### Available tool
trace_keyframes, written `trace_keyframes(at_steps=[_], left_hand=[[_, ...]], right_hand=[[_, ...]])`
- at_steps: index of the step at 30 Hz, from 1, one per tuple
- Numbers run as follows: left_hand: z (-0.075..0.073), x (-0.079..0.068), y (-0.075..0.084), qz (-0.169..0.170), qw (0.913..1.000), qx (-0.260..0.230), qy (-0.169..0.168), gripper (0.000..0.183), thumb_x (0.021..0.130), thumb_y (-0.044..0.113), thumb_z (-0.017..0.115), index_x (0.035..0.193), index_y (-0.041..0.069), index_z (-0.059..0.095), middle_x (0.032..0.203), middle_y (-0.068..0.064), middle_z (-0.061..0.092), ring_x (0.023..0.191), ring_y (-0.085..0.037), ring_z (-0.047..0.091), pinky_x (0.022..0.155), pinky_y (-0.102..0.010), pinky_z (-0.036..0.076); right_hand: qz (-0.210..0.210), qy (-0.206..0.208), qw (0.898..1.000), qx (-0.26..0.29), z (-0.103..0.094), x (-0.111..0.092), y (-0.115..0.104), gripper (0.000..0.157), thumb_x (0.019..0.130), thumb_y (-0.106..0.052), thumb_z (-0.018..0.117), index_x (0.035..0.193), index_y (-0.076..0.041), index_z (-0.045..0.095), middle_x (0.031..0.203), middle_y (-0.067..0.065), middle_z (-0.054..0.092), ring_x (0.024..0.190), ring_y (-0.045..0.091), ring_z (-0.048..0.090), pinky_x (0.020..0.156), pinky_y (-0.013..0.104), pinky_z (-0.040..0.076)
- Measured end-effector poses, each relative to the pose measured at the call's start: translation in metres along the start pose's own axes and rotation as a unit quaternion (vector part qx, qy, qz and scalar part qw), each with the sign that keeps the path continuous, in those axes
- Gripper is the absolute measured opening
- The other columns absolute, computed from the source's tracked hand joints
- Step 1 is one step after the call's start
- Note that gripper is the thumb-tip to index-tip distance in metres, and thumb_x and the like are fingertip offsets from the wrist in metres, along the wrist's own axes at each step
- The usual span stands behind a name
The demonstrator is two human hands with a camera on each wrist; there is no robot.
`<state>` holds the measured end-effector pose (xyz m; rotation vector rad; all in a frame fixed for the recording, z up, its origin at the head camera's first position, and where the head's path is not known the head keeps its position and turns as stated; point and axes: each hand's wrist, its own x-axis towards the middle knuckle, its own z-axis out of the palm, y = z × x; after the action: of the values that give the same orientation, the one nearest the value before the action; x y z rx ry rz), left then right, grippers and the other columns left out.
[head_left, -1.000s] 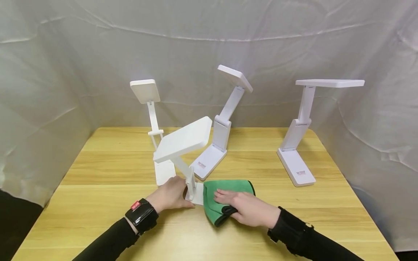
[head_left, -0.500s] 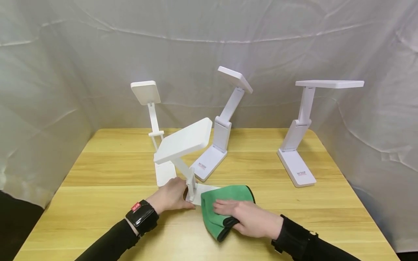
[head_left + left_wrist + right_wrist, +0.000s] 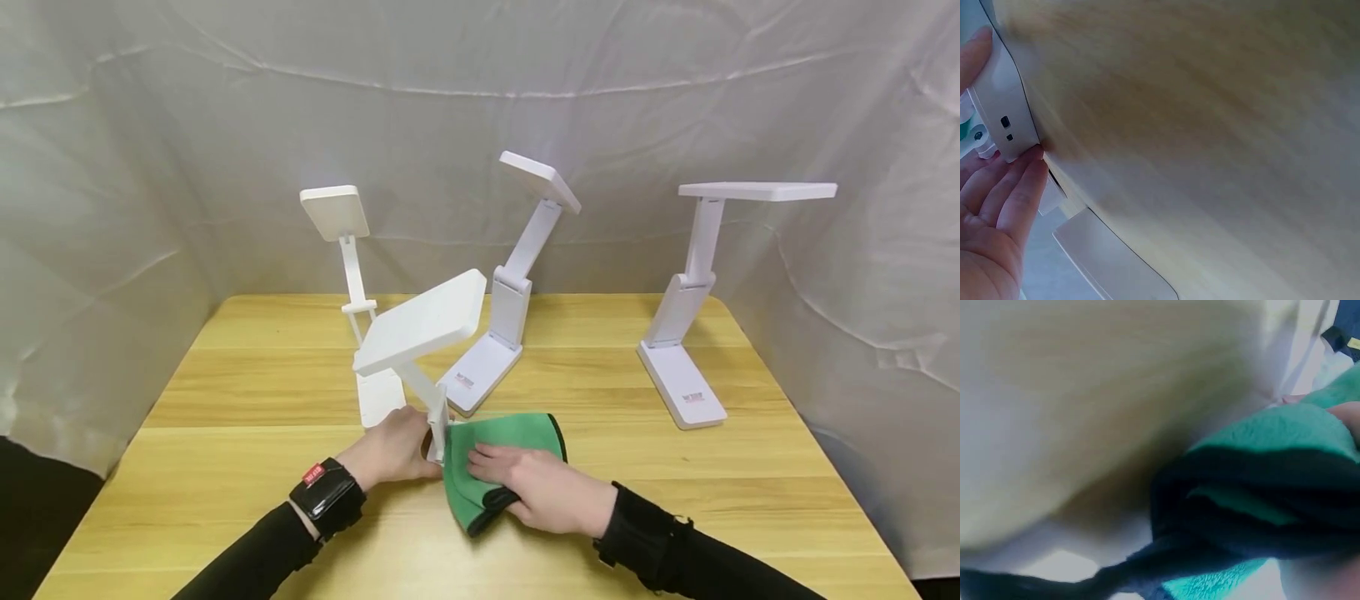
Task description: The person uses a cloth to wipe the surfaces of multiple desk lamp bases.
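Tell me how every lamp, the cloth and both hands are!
Front lamp: unfolded, head slanted.
Back left lamp: unfolded, head tilted.
Middle lamp: unfolded, head tilted.
Right lamp: unfolded, head nearly level.
Green cloth: folded, covering part of the front lamp's base.
Left hand: gripping that base.
Right hand: resting on the cloth.

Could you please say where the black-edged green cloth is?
In the head view, the cloth lies at lower centre, under the right hand, right of the nearest white folding lamp's stem.
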<state>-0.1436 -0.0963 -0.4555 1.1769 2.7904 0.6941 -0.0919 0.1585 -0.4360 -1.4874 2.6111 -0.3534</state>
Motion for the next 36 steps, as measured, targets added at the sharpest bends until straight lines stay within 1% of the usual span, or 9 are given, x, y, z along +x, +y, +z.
trace_keyframes(at_steps=[3, 8, 12, 18, 21, 24, 29, 32, 36], left_hand=[[-0.001, -0.001, 0.0, -0.013, 0.9999, -0.006, -0.007, 0.046, 0.066, 0.043, 0.081, 0.097, 0.016, 0.06, 0.076, 0.009, 0.059, 0.066, -0.005, 0.053, 0.058, -0.022, 0.049], [-0.002, -0.001, 0.001, -0.026, 0.9994, -0.015, -0.015, 0.055, 0.064, 0.043, 0.082, 0.104, 0.013, 0.06, 0.082, 0.007, 0.062, 0.069, -0.007, 0.055, 0.063, -0.025, 0.05], [-0.002, 0.001, 0.001, -0.018, 0.9996, -0.016, -0.015, 0.05, 0.065, 0.041, 0.082, 0.1, 0.015, 0.059, 0.082, 0.007, 0.062, 0.07, -0.006, 0.056, 0.063, -0.023, 0.051], [0.0, 0.002, 0.0, -0.001, 0.9999, 0.012, 0.001, 0.032, 0.068, 0.034, 0.079, 0.085, 0.017, 0.057, 0.068, 0.01, 0.053, 0.061, -0.006, 0.052, 0.053, -0.021, 0.047], [0.0, 0.001, 0.0, -0.004, 0.9999, 0.012, 0.002, 0.036, 0.067, 0.037, 0.08, 0.087, 0.016, 0.058, 0.069, 0.01, 0.053, 0.061, -0.005, 0.051, 0.053, -0.02, 0.046], [0.0, 0.0, 0.0, -0.01, 0.9999, 0.006, -0.003, 0.045, 0.066, 0.042, 0.081, 0.095, 0.016, 0.06, 0.074, 0.011, 0.057, 0.065, -0.005, 0.052, 0.057, -0.022, 0.048], [-0.003, 0.0, 0.002, -0.023, 0.9996, -0.006, -0.013, 0.054, 0.063, 0.042, 0.083, 0.103, 0.014, 0.059, 0.083, 0.006, 0.063, 0.072, -0.008, 0.056, 0.065, -0.025, 0.051], [-0.004, 0.001, 0.002, -0.021, 0.9997, -0.004, -0.013, 0.053, 0.063, 0.041, 0.083, 0.101, 0.013, 0.059, 0.084, 0.004, 0.064, 0.072, -0.008, 0.056, 0.065, -0.026, 0.052], [-0.002, 0.001, 0.002, -0.014, 0.9998, 0.009, -0.009, 0.039, 0.067, 0.038, 0.081, 0.09, 0.016, 0.059, 0.075, 0.007, 0.059, 0.065, -0.007, 0.054, 0.057, -0.023, 0.049]], right_hand=[[0.002, 0.002, 1.0, 0.02, 0.001, -0.014, 0.001, 0.063, 0.077, -0.005, 0.066, 0.138, -0.011, 0.049, 0.145, 0.006, 0.043, 0.135, 0.021, 0.035, 0.105, 0.044, 0.037], [0.049, 0.002, 0.998, 0.04, -0.005, -0.025, 0.007, 0.06, 0.08, -0.006, 0.065, 0.137, -0.01, 0.049, 0.144, 0.005, 0.044, 0.134, 0.022, 0.037, 0.103, 0.045, 0.039], [0.059, 0.001, 0.998, 0.021, -0.008, -0.01, 0.007, 0.056, 0.084, -0.012, 0.064, 0.137, -0.008, 0.048, 0.143, 0.009, 0.044, 0.133, 0.023, 0.037, 0.103, 0.044, 0.039], [0.008, 0.002, 0.999, -0.035, -0.003, 0.012, -0.002, 0.059, 0.081, -0.014, 0.067, 0.136, -0.005, 0.049, 0.142, 0.012, 0.045, 0.134, 0.024, 0.037, 0.106, 0.04, 0.037], [-0.007, 0.003, 0.999, -0.035, 0.0, 0.005, -0.004, 0.062, 0.079, -0.011, 0.068, 0.137, -0.008, 0.049, 0.143, 0.01, 0.044, 0.134, 0.023, 0.036, 0.106, 0.04, 0.037], [-0.008, 0.001, 1.0, -0.005, 0.0, -0.008, -0.002, 0.063, 0.077, -0.007, 0.067, 0.138, -0.011, 0.048, 0.145, 0.007, 0.042, 0.135, 0.021, 0.035, 0.105, 0.042, 0.037], [0.044, -0.003, 0.998, 0.042, -0.006, -0.023, 0.005, 0.06, 0.08, -0.006, 0.065, 0.138, -0.011, 0.048, 0.145, 0.006, 0.042, 0.134, 0.021, 0.036, 0.104, 0.045, 0.038], [0.064, -0.002, 0.997, 0.032, -0.008, -0.017, 0.008, 0.056, 0.083, -0.01, 0.064, 0.137, -0.009, 0.049, 0.144, 0.007, 0.043, 0.133, 0.023, 0.037, 0.104, 0.045, 0.038], [0.039, -0.005, 0.999, -0.005, -0.005, 0.007, 0.005, 0.056, 0.084, -0.014, 0.065, 0.137, -0.007, 0.049, 0.143, 0.011, 0.044, 0.133, 0.023, 0.037, 0.104, 0.042, 0.039]])
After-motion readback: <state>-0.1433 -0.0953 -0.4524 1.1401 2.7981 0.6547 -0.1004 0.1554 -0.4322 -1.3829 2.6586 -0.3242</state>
